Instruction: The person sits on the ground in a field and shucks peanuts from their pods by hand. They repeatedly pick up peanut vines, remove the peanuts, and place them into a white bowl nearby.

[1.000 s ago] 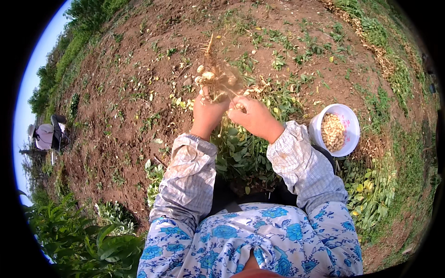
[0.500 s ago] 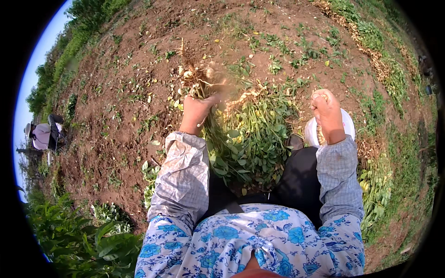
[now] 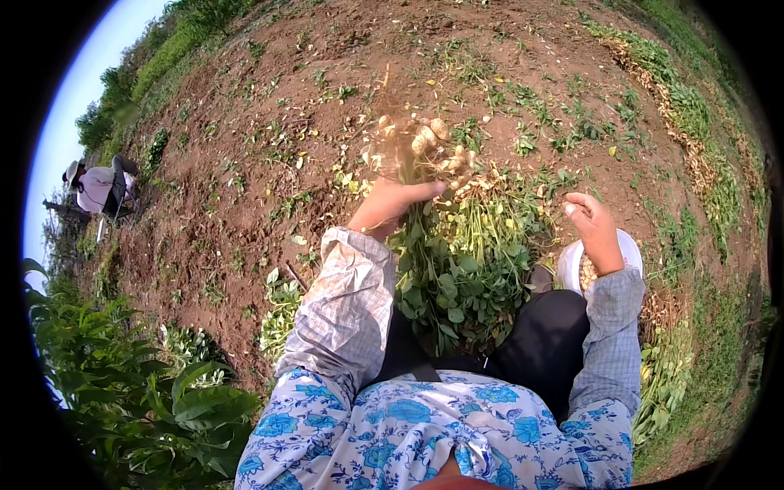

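The left hand [image 3: 388,204] is closed around the stems of a bunch of peanut plants [image 3: 420,145] near the middle of the frame. The roots and pale peanuts stick up above the fist, and green leaves hang below. The right hand [image 3: 596,233] is right of the middle, in front of a white bucket [image 3: 632,253]. Its fingers are loosely bent and open, with a gap by the thumb. Loose peanuts [image 3: 587,273] sit in the bucket. More peanut plants [image 3: 502,233] lie between the hands. Another person [image 3: 98,188] sits at the far left, above a leafy bush [image 3: 131,400] in the lower left.
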A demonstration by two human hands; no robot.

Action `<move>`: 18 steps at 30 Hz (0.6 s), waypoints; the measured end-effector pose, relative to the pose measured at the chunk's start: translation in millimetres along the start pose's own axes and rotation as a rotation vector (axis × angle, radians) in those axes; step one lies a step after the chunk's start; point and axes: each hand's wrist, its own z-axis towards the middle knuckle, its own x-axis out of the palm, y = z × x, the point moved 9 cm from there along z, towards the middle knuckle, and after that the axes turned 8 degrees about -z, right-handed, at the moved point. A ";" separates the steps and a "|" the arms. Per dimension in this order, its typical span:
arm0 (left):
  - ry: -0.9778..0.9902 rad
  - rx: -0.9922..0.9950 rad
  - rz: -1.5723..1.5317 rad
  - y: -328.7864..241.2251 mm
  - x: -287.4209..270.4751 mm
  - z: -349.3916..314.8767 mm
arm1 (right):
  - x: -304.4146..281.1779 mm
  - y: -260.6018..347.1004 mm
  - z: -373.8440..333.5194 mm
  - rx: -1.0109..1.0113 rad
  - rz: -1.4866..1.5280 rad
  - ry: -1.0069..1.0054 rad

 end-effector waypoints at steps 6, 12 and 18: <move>0.136 0.109 0.127 4.5 14.8 3.6 | 127.7 116.8 6.9 -0.257 0.287 0.257; 0.029 0.160 0.296 10.4 -6.3 -0.1 | 145.9 113.3 7.1 -0.179 0.022 0.135; -0.174 0.368 0.615 -0.4 -21.2 -6.1 | 139.7 159.8 -15.1 -0.608 -0.475 -0.097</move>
